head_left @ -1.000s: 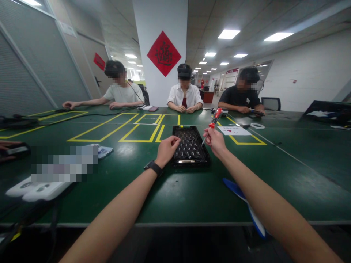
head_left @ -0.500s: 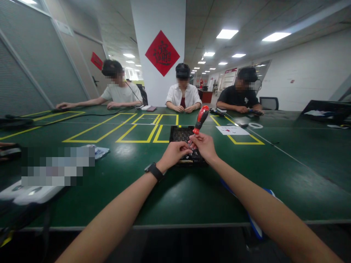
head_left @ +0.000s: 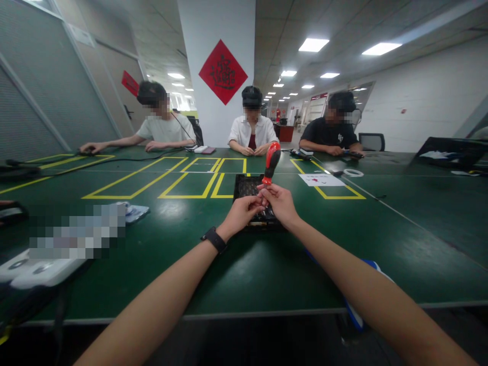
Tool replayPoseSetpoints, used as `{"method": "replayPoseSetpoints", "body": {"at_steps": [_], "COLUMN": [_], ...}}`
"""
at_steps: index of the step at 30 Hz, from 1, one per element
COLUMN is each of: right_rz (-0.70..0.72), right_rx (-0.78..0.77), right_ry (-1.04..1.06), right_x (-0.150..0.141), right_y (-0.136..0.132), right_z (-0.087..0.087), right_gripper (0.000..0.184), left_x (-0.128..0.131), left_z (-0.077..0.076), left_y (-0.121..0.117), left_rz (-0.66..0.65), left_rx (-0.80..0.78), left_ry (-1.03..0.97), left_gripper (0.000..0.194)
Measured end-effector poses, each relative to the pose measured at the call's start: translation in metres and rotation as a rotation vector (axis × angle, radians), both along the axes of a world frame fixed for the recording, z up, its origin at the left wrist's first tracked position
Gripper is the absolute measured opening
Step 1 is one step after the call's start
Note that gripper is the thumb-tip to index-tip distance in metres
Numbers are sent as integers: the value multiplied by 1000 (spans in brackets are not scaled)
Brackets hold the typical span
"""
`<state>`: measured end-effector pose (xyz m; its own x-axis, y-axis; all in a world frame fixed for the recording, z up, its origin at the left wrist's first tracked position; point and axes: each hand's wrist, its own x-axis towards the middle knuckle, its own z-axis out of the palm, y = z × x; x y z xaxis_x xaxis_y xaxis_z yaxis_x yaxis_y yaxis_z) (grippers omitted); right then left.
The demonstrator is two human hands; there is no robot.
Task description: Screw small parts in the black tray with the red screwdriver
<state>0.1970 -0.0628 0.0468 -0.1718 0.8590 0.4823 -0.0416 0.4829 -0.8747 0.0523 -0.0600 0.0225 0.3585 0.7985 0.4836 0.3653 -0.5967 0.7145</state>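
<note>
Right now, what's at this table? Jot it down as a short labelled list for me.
Right hand: holding a red-and-black screwdriver, handle up
Left hand: close by the screwdriver's lower end; contact unclear
Below both: black tray, partly hidden
Worn: dark watch, left wrist
Surface: green table, yellow markings
Farther right: white sheet, white ring

Right hand (head_left: pixel 281 204) grips red-and-black screwdriver (head_left: pixel 272 158), handle up, over black case (head_left: pixel 244 185) on green table (head_left: pixel 267 277). Left hand (head_left: pixel 241 213), dark watch (head_left: pixel 215 240) on wrist, fingers bunched at screwdriver's lower end; contact detail hidden. White paper (head_left: pixel 324 180) beyond, rightward. Three people (head_left: pixel 253 133) seated opposite; red diamond sign (head_left: pixel 223 72) on pillar (head_left: pixel 217 20).
</note>
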Motion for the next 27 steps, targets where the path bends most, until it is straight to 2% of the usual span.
{"method": "replayPoseSetpoints", "body": {"at_steps": [3, 9, 14, 22, 27], "right_rz": [-75, -101, -25, -53, -6], "right_rx": [-1, 59, 53, 20, 69], "right_ry": [33, -42, 24, 146, 105], "right_x": [-2, -1, -2, -8, -9], "right_y": [-2, -2, 3, 1, -2], "right_z": [-1, -3, -6, -9, -11], "right_gripper": [31, 32, 31, 32, 29], "left_x": [-1, -1, -1, -2, -2], "left_z": [-2, -4, -4, -1, 3], "left_y": [1, 1, 1, 0, -4], "left_rz": [30, -106, -67, -12, -1], "left_rx": [-19, -81, -2, 31, 144], "left_ry": [-8, -87, -85, -35, 40], "left_gripper": [21, 17, 19, 25, 23]}}
